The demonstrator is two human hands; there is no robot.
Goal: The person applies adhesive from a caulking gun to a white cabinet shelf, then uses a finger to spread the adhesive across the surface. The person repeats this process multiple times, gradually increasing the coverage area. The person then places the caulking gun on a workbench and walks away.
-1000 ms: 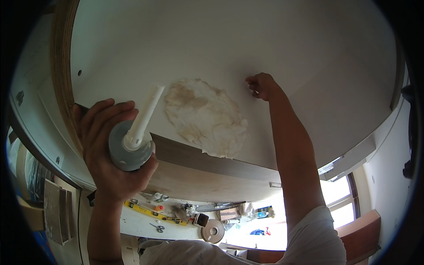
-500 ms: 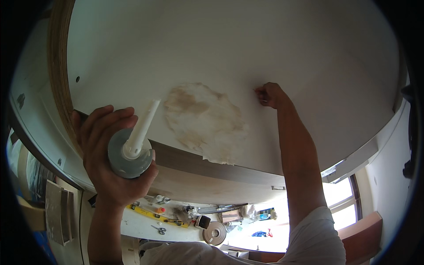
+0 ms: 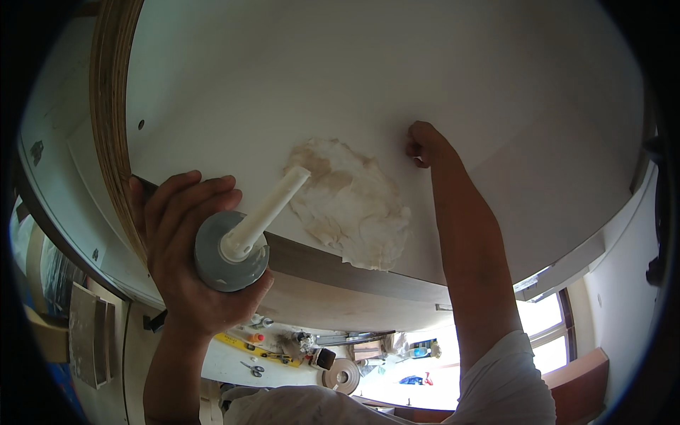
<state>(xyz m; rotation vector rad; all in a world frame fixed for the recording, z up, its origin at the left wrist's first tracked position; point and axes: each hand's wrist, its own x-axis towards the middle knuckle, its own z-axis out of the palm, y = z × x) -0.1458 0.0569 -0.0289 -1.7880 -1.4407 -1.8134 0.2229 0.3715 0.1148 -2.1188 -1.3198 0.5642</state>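
Note:
My left hand (image 3: 185, 248) is closed round a grey bottle (image 3: 221, 275) with a long white spout (image 3: 268, 212). The spout slants up and right, and its tip overlaps the left edge of a crumpled whitish cloth (image 3: 347, 198) with brown stains in this view. That cloth lies on a broad white panel (image 3: 283, 78), its lower end reaching the panel's near edge. To the right of the cloth, my right hand (image 3: 423, 144) is at the panel surface with its fingers curled together. Whatever they hold, if anything, is hidden.
Layered wood edging (image 3: 113, 106) runs along the panel's left side, near a small dark hole (image 3: 141, 125). Below the panel, a work surface holds a yellow spirit level (image 3: 258, 350), scissors (image 3: 253, 369), a roll of brown edging tape (image 3: 341, 375) and a red-capped bottle (image 3: 256, 338).
My left hand and the bottle have shifted right, and the spout tip now overlaps the cloth. The right hand sits slightly higher in the view, still curled. The cloth appears further right.

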